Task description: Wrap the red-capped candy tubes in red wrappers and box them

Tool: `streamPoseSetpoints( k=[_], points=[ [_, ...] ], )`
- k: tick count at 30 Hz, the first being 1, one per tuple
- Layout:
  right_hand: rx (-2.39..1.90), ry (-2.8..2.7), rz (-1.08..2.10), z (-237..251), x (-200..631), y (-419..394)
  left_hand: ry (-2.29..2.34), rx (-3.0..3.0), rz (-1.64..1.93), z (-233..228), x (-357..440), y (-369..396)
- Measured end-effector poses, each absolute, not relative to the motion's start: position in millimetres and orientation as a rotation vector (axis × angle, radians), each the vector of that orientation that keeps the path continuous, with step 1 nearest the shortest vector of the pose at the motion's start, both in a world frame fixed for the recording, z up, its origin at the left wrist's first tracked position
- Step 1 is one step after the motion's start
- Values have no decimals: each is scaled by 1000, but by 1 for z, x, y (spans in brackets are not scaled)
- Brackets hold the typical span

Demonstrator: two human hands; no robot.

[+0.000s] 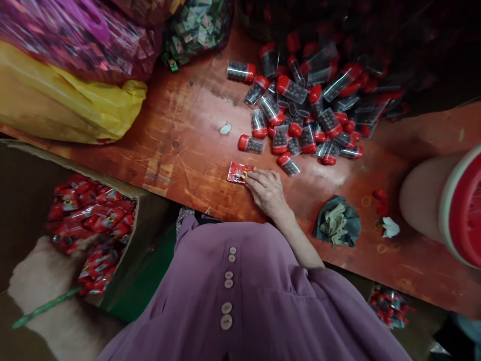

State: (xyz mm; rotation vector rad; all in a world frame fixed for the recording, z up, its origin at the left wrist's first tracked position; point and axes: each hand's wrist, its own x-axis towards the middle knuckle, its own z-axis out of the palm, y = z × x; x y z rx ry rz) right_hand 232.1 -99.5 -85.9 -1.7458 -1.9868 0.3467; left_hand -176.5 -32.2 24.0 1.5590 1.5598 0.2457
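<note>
My right hand (267,191) rests on the red-brown wooden table (188,145), its fingertips pinching the right edge of a small red packet (236,172) that lies flat. Just beyond it spreads a heap of small clear tubes with red caps (300,110), filled with dark beads. My left hand (69,246) is blurred and reaches down into a cardboard box (145,225) of several red packets (93,215) at the lower left. A green bangle (45,306) is on that wrist. Whether the left fingers grip anything is unclear.
A yellow bag (67,100), a pink bag (75,35) and a bag of green packets (195,25) lie at the table's back left. A crumpled rag (336,223), a white scrap (391,228) and a large red-and-white container (451,200) are on the right. A small bag of red items (389,306) sits below the table edge.
</note>
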Motion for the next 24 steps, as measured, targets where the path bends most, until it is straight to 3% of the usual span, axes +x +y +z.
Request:
streamPoseSetpoints(
  k=[3,7,11,18,24],
  points=[
    [-1745,-2003,346,-86,230,-100,1886,2116,665,2,-128,-17],
    [-1784,-1993,370,-84,227,-100,935,2394,759,-37,-31,-1],
    [-1798,-2024,360,-84,223,-98,610,2378,528,-67,36,3],
    [-1778,-1902,423,-65,231,-99,492,2634,557,-87,51,3],
    [-2292,-1398,70,-58,268,-105,495,2660,702,-80,54,6]
  ],
)
